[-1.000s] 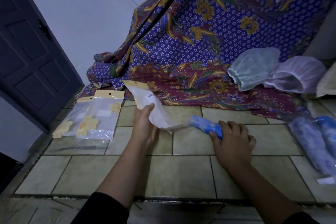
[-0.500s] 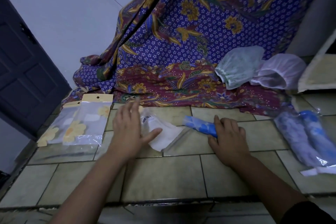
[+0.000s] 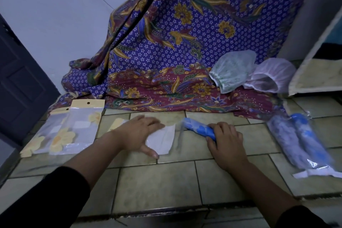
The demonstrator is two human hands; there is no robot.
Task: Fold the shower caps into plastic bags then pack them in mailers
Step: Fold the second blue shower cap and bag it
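Note:
A blue shower cap rolled into a tight tube (image 3: 198,127) lies on the tiled floor, and my right hand (image 3: 224,138) grips its near end with curled fingers. My left hand (image 3: 137,133) lies flat with spread fingers on a clear plastic bag (image 3: 163,138), pressing it to the floor just left of the roll. A green shower cap (image 3: 231,71) and a white shower cap (image 3: 268,76) sit unfolded on the patterned cloth at the back right. Two rolled blue caps in a clear bag (image 3: 303,144) lie at the right.
A stack of clear bags with yellow header cards and flower prints (image 3: 74,127) lies at the left. A purple patterned cloth (image 3: 175,42) hangs and spreads along the back. A dark door (image 3: 20,83) stands at the far left. The tiled step's edge (image 3: 166,209) runs near me.
My left hand lowered the plastic bag from the air and now presses it flat on the floor. My right hand stayed on the blue roll.

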